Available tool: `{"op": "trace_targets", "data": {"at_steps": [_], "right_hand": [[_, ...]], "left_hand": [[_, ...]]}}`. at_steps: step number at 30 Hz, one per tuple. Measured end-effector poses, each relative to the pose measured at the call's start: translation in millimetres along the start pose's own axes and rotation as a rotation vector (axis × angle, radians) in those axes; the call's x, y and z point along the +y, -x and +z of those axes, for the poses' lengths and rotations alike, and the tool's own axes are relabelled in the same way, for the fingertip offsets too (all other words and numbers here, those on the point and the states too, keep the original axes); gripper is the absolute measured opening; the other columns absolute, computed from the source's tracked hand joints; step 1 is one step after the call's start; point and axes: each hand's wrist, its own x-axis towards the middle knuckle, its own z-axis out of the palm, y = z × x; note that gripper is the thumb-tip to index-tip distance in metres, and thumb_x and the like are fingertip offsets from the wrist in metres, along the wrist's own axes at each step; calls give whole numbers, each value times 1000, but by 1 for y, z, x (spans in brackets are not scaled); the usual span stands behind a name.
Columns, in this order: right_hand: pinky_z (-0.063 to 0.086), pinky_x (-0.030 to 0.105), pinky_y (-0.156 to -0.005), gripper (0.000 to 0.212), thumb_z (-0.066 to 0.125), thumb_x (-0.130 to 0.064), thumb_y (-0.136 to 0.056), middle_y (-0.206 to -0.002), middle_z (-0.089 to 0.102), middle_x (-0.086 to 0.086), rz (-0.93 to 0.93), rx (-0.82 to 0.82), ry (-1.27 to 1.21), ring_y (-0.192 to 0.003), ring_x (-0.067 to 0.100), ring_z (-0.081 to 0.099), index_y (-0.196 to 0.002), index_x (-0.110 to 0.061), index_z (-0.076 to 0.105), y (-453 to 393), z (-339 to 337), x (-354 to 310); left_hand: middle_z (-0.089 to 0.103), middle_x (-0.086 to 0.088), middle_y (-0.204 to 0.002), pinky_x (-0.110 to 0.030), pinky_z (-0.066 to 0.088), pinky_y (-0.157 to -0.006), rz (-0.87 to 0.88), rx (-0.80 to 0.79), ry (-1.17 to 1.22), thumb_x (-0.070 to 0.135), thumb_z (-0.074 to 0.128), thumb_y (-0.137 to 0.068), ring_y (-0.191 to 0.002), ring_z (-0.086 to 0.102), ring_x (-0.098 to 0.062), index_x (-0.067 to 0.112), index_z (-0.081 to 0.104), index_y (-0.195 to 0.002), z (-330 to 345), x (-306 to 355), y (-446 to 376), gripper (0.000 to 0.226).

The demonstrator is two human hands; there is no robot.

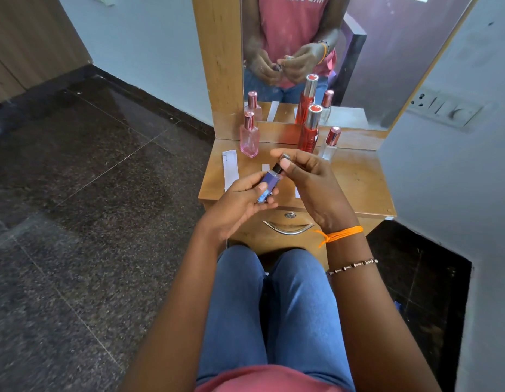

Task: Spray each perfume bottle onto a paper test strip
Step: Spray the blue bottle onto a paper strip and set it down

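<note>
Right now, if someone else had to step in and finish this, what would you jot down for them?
Left hand holds the purple bottle over the table. Right hand has its grip on the bottle's cap, apparently pulling it off.
Pink bottle, red bottle and clear bottle stand capped by the mirror.
Paper strips lie on the table; one at the left.
Done: cannot tell whether any strip has been sprayed.
Left: uncap, spray a strip, then the others.

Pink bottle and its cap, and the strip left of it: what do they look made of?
Pink bottle: looks like clear tinted glass, since the tabletop shows through it, though hard plastic is possible. Its cap: shiny rose-gold metal or metallised plastic, with bright highlights. Strip: matte white paper, lying flat on the wooden table.
</note>
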Motion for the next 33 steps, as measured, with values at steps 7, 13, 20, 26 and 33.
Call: {"op": "trace_targets", "data": {"at_steps": [7, 13, 20, 26, 33], "right_hand": [[52, 18, -76, 16, 62, 1, -86, -82, 70, 2, 5, 39, 89, -76, 8, 65, -95, -11, 67, 0, 7, -6], [51, 22, -66, 6, 74, -8, -78, -76, 67, 8, -21, 243, 103, -65, 10, 63, -79, -10, 69, 2, 16, -2], [49, 21, -60, 13, 70, -3, -80, -66, 65, -1, -91, 149, 194, -56, 4, 58, -74, -15, 67, 2, 10, -8], [45, 15, -59, 12, 67, -1, -81, -64, 66, -11, -148, 147, 193, -58, 6, 55, -82, -13, 69, 3, -6, -28], [53, 24, -78, 25, 56, 10, -81, -82, 67, 4, -116, 201, 697, -76, 12, 62, -94, -5, 70, -10, -19, 10]], "left_hand": [[50, 2, -78, -21, 41, -63, 117, 232, -244, 24, 36, -100, -65, 47, -6, 23, 57, -100, 12, -1, -6, 21], [47, 0, -76, -20, 36, -59, 178, 267, -294, 19, 35, -100, -67, 43, -10, 17, 58, -94, 21, 2, -7, 24], [47, -5, -82, -24, 37, -62, 166, 180, -187, 21, 31, -101, -68, 44, -6, 19, 57, -99, 20, -1, -5, 26], [55, 10, -71, -17, 36, -55, 31, 46, 164, 22, 30, -101, -58, 46, -3, 16, 53, -90, 15, -9, 1, 27], [50, 0, -82, -18, 41, -68, 117, 158, 79, 15, 30, -102, -71, 45, -8, 12, 56, -108, 8, -6, -3, 27]]}}
